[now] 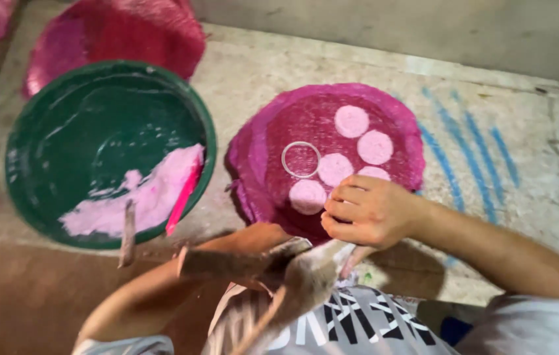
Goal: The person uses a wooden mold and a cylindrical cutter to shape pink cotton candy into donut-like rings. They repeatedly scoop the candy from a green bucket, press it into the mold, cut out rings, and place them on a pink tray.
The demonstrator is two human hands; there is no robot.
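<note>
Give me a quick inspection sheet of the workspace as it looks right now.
Surface: pale stone slab with blue streaks.
Job's things: magenta round mat carrying five pale pink discs and a thin clear ring; green round basin with pink paste and a pink scraper.
Clutter: red mesh cloth behind the basin.
Grips: right hand curled at the mat's near edge; left hand blurred.
Cables: nothing seen.
Surroundings: grey wall.

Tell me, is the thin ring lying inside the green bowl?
No, the ring lies on the magenta cloth beside the pale pink discs, while the green bowl holds only pink paste.
</note>
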